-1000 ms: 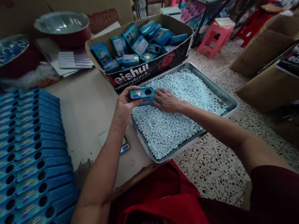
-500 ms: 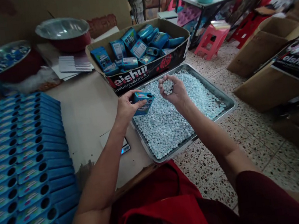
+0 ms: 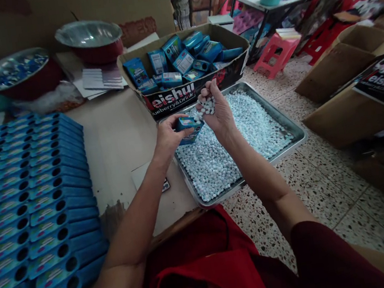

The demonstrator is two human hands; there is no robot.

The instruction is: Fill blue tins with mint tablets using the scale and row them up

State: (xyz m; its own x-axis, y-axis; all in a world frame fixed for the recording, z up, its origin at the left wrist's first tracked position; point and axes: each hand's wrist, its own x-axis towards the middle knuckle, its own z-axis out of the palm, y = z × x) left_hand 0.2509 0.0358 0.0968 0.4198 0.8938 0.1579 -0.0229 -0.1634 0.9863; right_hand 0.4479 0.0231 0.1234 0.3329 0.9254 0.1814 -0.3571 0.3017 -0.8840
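Note:
My left hand is closed around a small blue carton, held over the left side of a metal tray. Right beside the carton's top, my right hand is cupped and tilted toward it. Small pale candies lie in that palm, and some are at the carton's opening. A wide layer of the same pale blue-white candies covers the tray below both hands. How full the carton is cannot be seen.
Rows of blue cartons with dark round holes fill the left. Behind the tray stands a cardboard box of filled blue cartons. A small scale lies partly under my left forearm. Metal bowls stand at the back; a red stool is rightward.
My right hand has moved left and tipped its candies against the carton's opening; before, it was cupped apart from it. The left hand keeps its hold. The view has shifted slightly.

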